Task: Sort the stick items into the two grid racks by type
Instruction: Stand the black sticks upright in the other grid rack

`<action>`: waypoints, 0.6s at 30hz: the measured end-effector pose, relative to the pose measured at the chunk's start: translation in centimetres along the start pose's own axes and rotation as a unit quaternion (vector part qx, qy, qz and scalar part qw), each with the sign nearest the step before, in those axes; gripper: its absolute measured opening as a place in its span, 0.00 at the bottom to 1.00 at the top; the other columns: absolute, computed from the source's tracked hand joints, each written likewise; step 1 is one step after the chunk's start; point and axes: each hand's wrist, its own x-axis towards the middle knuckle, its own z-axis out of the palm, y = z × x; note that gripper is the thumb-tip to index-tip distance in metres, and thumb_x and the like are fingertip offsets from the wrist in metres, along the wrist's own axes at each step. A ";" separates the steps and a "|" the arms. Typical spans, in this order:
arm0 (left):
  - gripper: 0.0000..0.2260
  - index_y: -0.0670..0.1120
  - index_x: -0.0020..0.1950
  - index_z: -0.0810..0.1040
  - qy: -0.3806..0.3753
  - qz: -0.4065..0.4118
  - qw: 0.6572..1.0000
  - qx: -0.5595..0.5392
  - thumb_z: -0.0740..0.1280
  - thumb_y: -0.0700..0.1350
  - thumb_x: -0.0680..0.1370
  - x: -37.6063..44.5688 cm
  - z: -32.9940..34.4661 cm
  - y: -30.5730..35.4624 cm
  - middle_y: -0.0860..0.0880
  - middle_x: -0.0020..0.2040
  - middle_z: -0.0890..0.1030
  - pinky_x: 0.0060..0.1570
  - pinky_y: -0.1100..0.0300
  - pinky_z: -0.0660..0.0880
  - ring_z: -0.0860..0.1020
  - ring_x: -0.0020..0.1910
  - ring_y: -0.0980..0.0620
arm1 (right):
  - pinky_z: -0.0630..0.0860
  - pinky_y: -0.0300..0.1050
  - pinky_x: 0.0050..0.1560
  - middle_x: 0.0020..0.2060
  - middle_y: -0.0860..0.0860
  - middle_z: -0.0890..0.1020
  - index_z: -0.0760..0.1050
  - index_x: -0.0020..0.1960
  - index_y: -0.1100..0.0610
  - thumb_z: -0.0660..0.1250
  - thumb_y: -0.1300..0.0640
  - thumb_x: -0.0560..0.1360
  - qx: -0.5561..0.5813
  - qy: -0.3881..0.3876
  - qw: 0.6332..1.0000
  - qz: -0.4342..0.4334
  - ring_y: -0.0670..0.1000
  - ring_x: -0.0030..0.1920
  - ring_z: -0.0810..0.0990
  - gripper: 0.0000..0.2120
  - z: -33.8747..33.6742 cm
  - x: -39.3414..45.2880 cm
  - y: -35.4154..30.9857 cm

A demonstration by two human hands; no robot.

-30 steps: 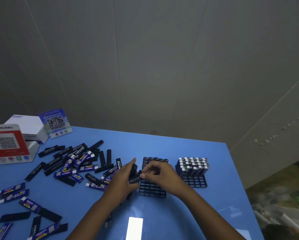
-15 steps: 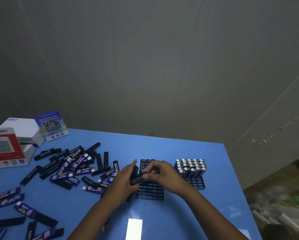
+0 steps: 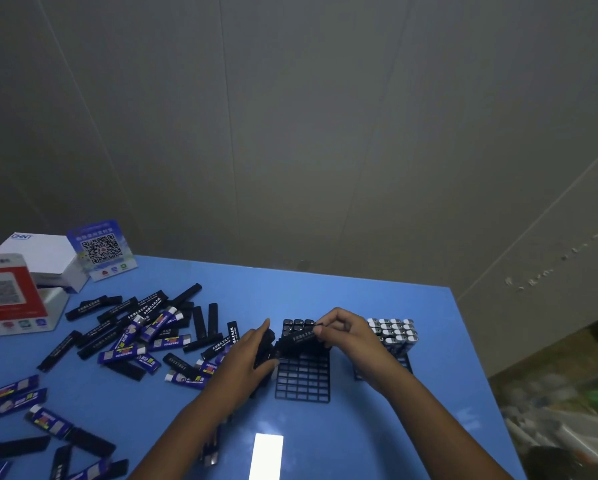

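Head view: worn high, faces forward and down.
Lower frame: blue table (image 3: 377, 306), near.
Upper frame: grey wall (image 3: 325, 133).

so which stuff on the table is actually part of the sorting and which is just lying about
Part of the job:
- black stick pinched by right hand
- black sticks gripped in left hand
- near rack, few cells filled
- far rack, mostly full
- loose pile of black and blue sticks

Just lying about:
- white box
- blue QR sign
- red QR stand
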 end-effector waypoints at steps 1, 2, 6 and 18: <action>0.33 0.52 0.80 0.52 0.001 -0.001 1.000 0.001 0.66 0.50 0.80 0.0 -0.1 0.0 0.51 0.74 0.66 0.70 0.59 0.62 0.64 0.73 0.53 | 0.77 0.39 0.46 0.40 0.58 0.82 0.77 0.50 0.64 0.72 0.62 0.76 0.013 0.005 1.000 0.004 0.50 0.43 0.81 0.06 -0.2 0.0 0.1; 0.33 0.52 0.80 0.52 0.003 -0.002 1.000 0.001 0.66 0.49 0.80 0.1 -0.1 0.0 0.52 0.74 0.66 0.70 0.60 0.62 0.64 0.73 0.53 | 0.77 0.39 0.46 0.41 0.59 0.82 0.77 0.52 0.65 0.71 0.63 0.76 0.028 0.008 1.000 0.007 0.51 0.43 0.81 0.07 -0.4 0.0 0.2; 0.32 0.52 0.80 0.52 0.008 0.001 1.000 -0.004 0.66 0.49 0.80 0.3 -0.2 0.1 0.52 0.74 0.66 0.69 0.61 0.62 0.64 0.73 0.54 | 0.80 0.41 0.48 0.42 0.60 0.81 0.76 0.59 0.66 0.68 0.70 0.77 0.075 0.004 0.997 0.015 0.56 0.44 0.84 0.11 -0.5 -0.4 0.3; 0.33 0.51 0.80 0.52 0.006 0.009 1.000 0.013 0.66 0.49 0.80 -0.6 -0.2 0.7 0.51 0.72 0.68 0.66 0.64 0.62 0.65 0.71 0.54 | 0.78 0.45 0.61 0.57 0.54 0.74 0.68 0.74 0.44 0.64 0.69 0.80 -0.025 -0.095 0.995 -0.017 0.52 0.50 0.84 0.30 0.1 -2.7 -0.1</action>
